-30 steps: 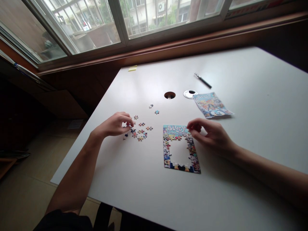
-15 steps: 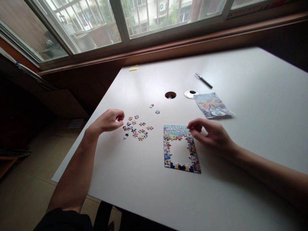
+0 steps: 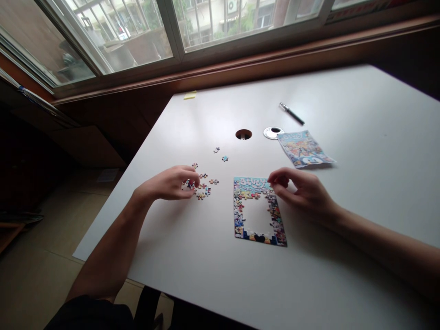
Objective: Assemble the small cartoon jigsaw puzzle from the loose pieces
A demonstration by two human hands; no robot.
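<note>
A partly filled jigsaw puzzle board (image 3: 252, 185) lies flat on the white table, its middle bare and its border of pieces in place. The fingertips of my right hand (image 3: 299, 190) are closed at the board's upper right edge. Several loose jigsaw pieces (image 3: 203, 191) lie in a cluster left of the board. Over the cluster's left part is my left hand (image 3: 173, 183), fingers curved with a gap between thumb and forefinger; it hides some pieces. Two separate pieces, a dark one (image 3: 216, 150) and a blue one (image 3: 224, 158), lie farther back.
Behind the board lies a colourful printed sheet (image 3: 304, 149), partly beside a silver ring cover (image 3: 273, 133). A round cable hole (image 3: 243, 134) opens in the table (image 3: 206, 256). A dark pen (image 3: 291, 113) and a yellow sticky note (image 3: 190, 95) lie near the far side, below the window.
My left hand has moved right, from the cluster's left edge to above the loose pieces, and its thumb and forefinger have parted. My right hand stays at the board's edge.
</note>
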